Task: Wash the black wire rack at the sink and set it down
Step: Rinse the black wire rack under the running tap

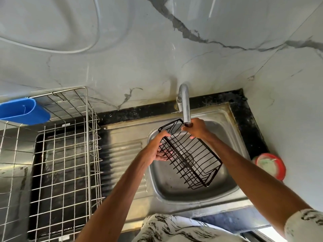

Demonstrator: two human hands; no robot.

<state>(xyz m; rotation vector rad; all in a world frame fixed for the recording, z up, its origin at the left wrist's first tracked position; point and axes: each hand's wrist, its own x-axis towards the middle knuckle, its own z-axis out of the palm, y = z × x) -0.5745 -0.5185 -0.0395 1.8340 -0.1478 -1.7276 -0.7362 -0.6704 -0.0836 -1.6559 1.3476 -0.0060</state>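
Note:
The black wire rack [194, 159] hangs tilted over the steel sink basin [225, 182], its far end just under the chrome tap spout [185, 105]. My left hand [160, 147] grips the rack's left side, fingers curled through the wires. My right hand [196, 128] is at the rack's far end right below the spout mouth, fingers curled over the rim wire. No water stream is visible from the tap.
A silver wire dish drainer [66, 154] stands on the left counter, with a blue plastic holder [24, 110] hung on its rim. The ribbed draining board [125, 145] lies between them. A red dish with soap [270, 165] sits right of the sink.

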